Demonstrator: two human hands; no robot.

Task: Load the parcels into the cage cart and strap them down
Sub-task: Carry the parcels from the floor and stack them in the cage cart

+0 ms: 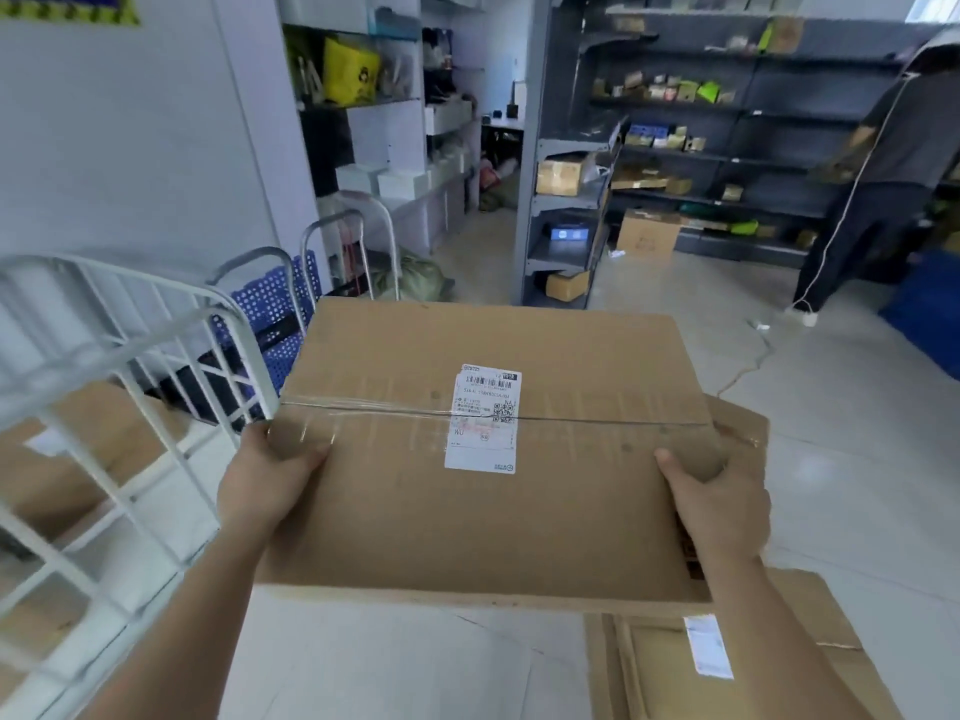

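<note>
- Head view: a big cardboard box (493,449) hangs level in mid-air, just beside the white cage cart (130,356)
- The left hand (265,485) and right hand (717,506) each grip a side edge, thumb on top and fingers hidden beneath, probably to balance the wide load
- Other boxes (727,662) lie on the floor below, probably next to load

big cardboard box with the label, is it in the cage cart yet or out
Out. The left hand and right hand hold the box by its sides to the right of the cage cart.
</note>
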